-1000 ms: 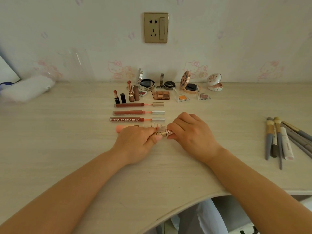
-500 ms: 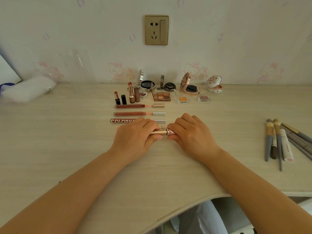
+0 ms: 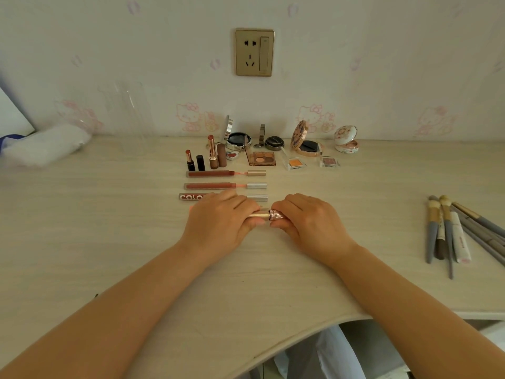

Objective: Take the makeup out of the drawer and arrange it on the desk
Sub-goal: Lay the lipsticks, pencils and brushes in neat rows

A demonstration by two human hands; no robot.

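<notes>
Two hands point(image 3: 269, 224) hold one gold tube point(image 3: 266, 215) between them. Behind them lie three lip gloss tubes point(image 3: 210, 173) in a row, each with its wand pulled out, and a fourth, pinkish one is mostly hidden by the left hand. Two open lipsticks point(image 3: 189, 160) stand with two caps point(image 3: 200, 163). There are four open round compacts point(image 3: 238, 140), three small eyeshadow pans point(image 3: 263, 159) and one heart-shaped case point(image 3: 231, 155). The brushes and pens point(image 3: 448, 228) on the right overlap, so I cannot count them exactly. One socket point(image 3: 254, 52) is on the wall.

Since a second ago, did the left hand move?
Yes. The left hand slid toward the wall: it now hides half the label of the COLORKEY tube, which showed whole before.
</notes>
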